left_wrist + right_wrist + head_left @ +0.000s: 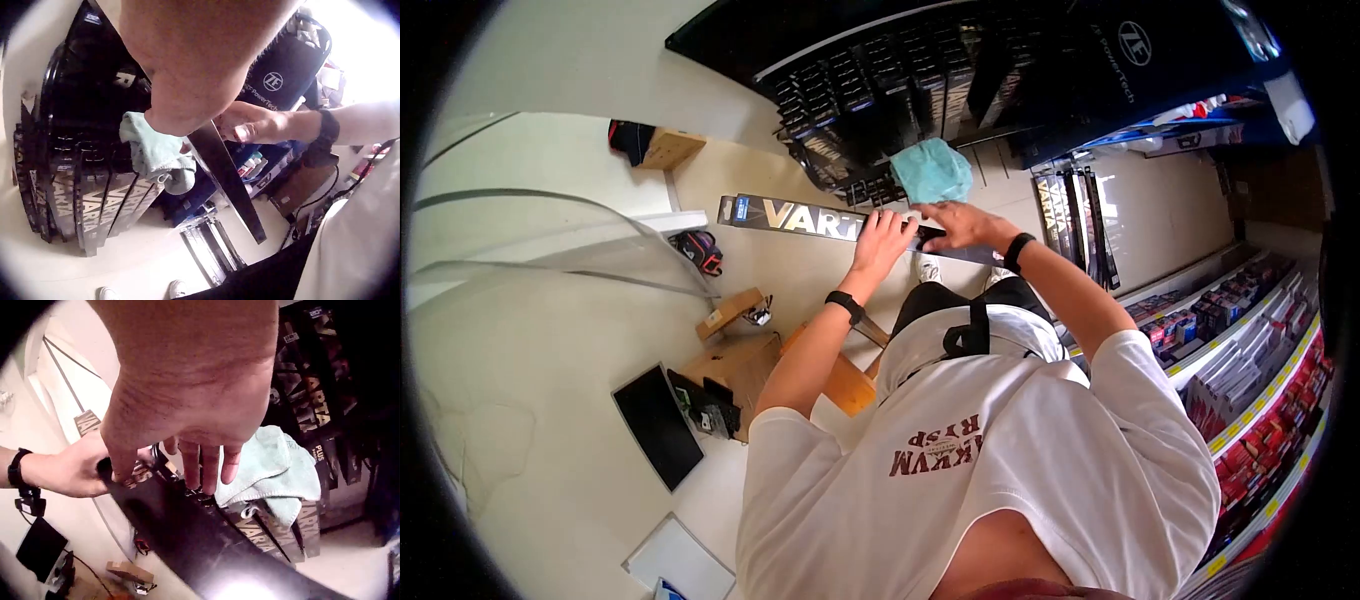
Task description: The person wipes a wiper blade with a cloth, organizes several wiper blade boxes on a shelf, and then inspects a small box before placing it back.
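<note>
A long, narrow black VARTA package (800,218) (228,181) (181,525) lies across the front of the body, tilted. My left hand (887,240) (194,81) (75,465) grips it near its middle, its far part reaching out to the left. Close beside it, my right hand (965,225) (262,125) (187,406) holds the package, thumb on one side and fingers on the other. A pale green cloth (932,170) (159,153) (269,472) hangs at the front of the rack, just beyond the hands.
A dark display rack (880,95) of VARTA packages stands ahead. More packages (1060,215) stand low at the right, near shelves (1240,350) of boxed goods. At left are a monitor (658,425), cardboard boxes (730,313) and a wooden stool (848,385).
</note>
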`<state>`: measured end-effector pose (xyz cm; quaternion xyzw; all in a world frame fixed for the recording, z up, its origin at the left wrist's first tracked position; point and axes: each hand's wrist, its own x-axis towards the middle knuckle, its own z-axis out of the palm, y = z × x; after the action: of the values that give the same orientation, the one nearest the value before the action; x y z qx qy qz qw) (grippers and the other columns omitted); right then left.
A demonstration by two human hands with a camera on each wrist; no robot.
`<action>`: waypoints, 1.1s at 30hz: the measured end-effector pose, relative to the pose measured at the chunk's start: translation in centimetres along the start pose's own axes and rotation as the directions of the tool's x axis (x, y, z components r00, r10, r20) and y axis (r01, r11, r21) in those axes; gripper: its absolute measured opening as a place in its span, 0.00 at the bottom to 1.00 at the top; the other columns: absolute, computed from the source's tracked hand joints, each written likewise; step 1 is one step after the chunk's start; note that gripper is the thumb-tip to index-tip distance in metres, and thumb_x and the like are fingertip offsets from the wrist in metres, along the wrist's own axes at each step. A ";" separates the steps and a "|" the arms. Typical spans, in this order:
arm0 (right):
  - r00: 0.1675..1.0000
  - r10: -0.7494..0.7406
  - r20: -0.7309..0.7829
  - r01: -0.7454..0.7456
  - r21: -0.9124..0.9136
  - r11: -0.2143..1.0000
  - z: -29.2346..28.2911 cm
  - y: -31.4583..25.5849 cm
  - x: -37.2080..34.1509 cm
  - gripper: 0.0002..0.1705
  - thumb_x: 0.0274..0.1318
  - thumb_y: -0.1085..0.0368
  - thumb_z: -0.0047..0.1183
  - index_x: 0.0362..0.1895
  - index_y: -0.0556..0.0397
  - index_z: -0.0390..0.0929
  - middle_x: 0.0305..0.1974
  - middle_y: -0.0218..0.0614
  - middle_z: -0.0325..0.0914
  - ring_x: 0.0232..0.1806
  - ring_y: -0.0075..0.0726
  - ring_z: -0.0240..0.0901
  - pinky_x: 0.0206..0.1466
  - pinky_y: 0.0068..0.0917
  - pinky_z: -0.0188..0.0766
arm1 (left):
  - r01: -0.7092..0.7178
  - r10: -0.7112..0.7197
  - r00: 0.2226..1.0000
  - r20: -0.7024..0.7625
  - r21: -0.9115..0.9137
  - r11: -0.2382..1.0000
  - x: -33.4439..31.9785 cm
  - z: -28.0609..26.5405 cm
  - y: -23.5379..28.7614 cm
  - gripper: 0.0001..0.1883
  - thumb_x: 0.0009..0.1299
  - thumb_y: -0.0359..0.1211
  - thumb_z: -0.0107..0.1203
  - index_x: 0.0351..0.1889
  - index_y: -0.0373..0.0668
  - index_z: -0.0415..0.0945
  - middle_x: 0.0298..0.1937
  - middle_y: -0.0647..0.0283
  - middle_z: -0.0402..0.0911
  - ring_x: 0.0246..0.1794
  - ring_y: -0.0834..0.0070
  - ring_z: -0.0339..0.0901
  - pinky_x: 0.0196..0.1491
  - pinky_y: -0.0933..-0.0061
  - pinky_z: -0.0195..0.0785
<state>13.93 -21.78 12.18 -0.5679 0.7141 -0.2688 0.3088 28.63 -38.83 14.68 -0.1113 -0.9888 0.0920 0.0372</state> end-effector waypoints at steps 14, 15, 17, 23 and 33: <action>0.923 0.333 -0.194 -0.349 -0.056 0.935 -1.0 3.4 -6.1 0.36 0.33 0.54 0.68 0.52 0.50 0.75 0.39 0.43 0.80 0.49 0.49 0.73 0.50 0.41 0.74 | -0.361 0.312 0.916 -0.251 -0.179 0.915 6.7 -3.5 3.7 0.26 0.62 0.28 0.51 0.61 0.56 0.68 0.56 0.60 0.69 0.60 0.63 0.65 0.67 0.60 0.58; 0.895 0.359 -0.263 -0.379 -0.027 0.925 -1.1 3.6 -6.9 0.35 0.33 0.55 0.68 0.51 0.52 0.75 0.39 0.44 0.80 0.49 0.50 0.73 0.51 0.41 0.74 | -0.390 0.325 0.903 -0.282 -0.218 0.895 6.7 -3.3 3.9 0.23 0.62 0.28 0.50 0.58 0.52 0.70 0.57 0.60 0.69 0.61 0.62 0.64 0.67 0.60 0.58; 0.872 0.373 -0.318 -0.386 0.022 0.922 -1.4 4.5 -7.9 0.36 0.33 0.55 0.68 0.50 0.54 0.73 0.41 0.50 0.80 0.49 0.53 0.73 0.52 0.44 0.73 | -0.396 0.329 0.905 -0.270 -0.247 0.885 6.4 -2.9 4.4 0.22 0.62 0.28 0.50 0.56 0.50 0.72 0.56 0.60 0.69 0.61 0.63 0.65 0.66 0.60 0.58; 0.810 0.470 -0.351 -0.271 0.487 0.831 -1.0 5.2 -9.9 0.30 0.40 0.64 0.70 0.50 0.58 0.73 0.42 0.47 0.80 0.43 0.45 0.78 0.48 0.35 0.74 | -0.342 0.301 0.937 -0.178 -0.283 0.896 5.7 -1.6 5.4 0.20 0.58 0.30 0.56 0.51 0.44 0.74 0.53 0.59 0.71 0.58 0.61 0.66 0.63 0.61 0.60; 0.817 0.440 -0.373 -0.045 0.719 0.694 -2.0 2.4 -9.3 0.20 0.49 0.65 0.68 0.45 0.61 0.78 0.37 0.34 0.82 0.39 0.27 0.77 0.43 0.28 0.75 | 0.136 -0.056 0.987 0.149 -0.606 0.784 3.9 0.6 6.9 0.39 0.63 0.39 0.62 0.68 0.37 0.54 0.61 0.45 0.67 0.59 0.48 0.69 0.60 0.52 0.63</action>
<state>12.43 -12.08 13.03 -0.2158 0.6914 -0.6084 0.3244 26.26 -31.46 13.02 -0.0611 -0.9697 -0.2296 -0.0572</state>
